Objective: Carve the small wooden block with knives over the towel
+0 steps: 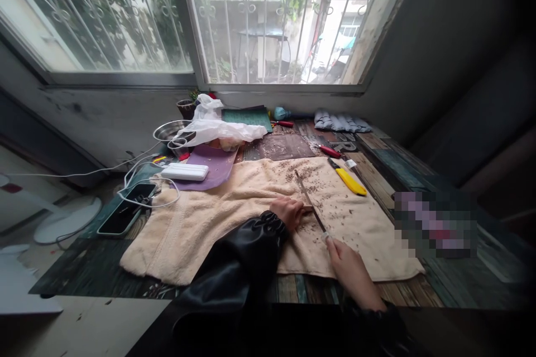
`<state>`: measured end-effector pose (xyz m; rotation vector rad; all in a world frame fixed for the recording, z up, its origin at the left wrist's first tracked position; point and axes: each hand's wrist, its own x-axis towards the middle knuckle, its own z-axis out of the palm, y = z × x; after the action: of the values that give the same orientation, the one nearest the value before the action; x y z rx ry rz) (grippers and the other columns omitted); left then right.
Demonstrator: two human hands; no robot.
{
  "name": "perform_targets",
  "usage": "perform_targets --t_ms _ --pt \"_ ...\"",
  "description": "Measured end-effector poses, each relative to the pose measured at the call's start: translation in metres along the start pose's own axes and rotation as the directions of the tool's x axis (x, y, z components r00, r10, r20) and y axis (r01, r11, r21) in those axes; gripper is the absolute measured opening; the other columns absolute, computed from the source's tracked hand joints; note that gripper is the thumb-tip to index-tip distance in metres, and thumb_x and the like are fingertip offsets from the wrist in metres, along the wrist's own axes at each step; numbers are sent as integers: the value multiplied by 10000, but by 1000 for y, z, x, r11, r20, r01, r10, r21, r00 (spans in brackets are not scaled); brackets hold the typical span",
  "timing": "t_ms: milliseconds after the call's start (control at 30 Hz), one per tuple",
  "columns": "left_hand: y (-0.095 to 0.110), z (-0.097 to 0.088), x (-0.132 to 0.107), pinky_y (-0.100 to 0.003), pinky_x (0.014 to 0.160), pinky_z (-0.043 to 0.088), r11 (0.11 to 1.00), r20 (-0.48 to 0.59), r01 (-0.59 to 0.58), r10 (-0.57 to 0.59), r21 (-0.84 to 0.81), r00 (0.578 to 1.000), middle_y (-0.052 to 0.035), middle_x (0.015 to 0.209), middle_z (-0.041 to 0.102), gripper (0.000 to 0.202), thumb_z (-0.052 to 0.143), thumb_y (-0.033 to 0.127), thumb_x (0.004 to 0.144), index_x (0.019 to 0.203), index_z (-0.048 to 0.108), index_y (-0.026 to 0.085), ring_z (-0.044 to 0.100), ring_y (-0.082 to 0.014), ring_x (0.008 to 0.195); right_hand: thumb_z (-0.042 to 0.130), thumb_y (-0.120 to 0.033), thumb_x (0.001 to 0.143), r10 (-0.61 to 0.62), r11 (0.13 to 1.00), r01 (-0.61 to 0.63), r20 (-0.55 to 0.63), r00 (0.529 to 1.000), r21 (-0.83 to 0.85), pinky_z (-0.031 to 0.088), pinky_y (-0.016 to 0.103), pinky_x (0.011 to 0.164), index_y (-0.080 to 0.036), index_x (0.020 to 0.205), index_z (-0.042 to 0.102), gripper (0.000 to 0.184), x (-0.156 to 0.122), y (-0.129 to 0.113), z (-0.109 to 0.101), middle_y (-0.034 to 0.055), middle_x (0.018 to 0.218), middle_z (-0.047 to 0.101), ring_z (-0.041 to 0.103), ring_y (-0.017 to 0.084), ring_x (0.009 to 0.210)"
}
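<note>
My left hand [288,212] is closed around a small piece of wood [307,208], most of it hidden by the fingers. In my right hand [348,263] is the pale handle of a long, thin, dark metal tool [310,199] that looks like a file. Its shaft slants away from me and crosses the end of the wood, seemingly touching it. Both hands are low over a beige towel [201,228] strewn with brown wood shavings [326,178]. Beyond the tool lies a yellow-handled cutter [349,179] at the towel's right edge.
Red-handled tools [329,151] lie behind the towel. At the left are a phone [126,209], a white power strip or charger [185,171] with looping cables and a purple sheet [218,170]. A plastic bag [221,129], metal bowl [170,130] and green mat [247,117] sit near the window.
</note>
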<state>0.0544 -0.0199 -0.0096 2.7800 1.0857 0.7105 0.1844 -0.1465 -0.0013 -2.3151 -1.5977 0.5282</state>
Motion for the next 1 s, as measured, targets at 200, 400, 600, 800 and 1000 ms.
perform_targets --t_ms 200,400,600,800,1000 --pt "1 0 0 -252 629 350 999 -8 35 -35 -3 999 -12 709 602 208 402 336 765 705 547 199 536 -130 691 214 -329 808 8 997 -11 -32 999 -80 285 203 516 -185 715 557 384 28 -16 5 66 673 613 527 136 609" --pt "-1 1 2 -263 624 350 997 0 72 -72 14 997 -13 714 604 217 412 351 752 689 555 202 532 -143 687 203 -351 808 5 998 -6 -6 1000 -59 287 213 505 -199 742 559 393 -6 5 10 69 711 623 545 153 628" --pt "1 1 0 -254 628 359 999 -14 -7 8 45 1000 -5 704 601 214 388 330 771 696 545 205 530 -136 683 202 -333 809 24 994 -27 -34 999 -107 286 214 512 -194 757 556 384 14 -4 9 70 702 621 541 153 626" --pt "2 0 1 -257 621 351 996 -34 91 -91 21 995 -6 685 594 202 407 340 757 693 543 206 530 -139 673 194 -328 808 -17 998 15 -28 999 -59 300 213 524 -191 716 547 389 19 -10 6 69 690 621 547 155 636" --pt "0 -2 3 -263 612 343 992 -11 126 -125 13 992 -10 708 602 203 422 349 746 686 550 204 529 -144 674 220 -372 795 34 999 -34 -4 999 11 327 212 534 -209 661 539 382 -33 16 3 51 648 620 559 159 621"
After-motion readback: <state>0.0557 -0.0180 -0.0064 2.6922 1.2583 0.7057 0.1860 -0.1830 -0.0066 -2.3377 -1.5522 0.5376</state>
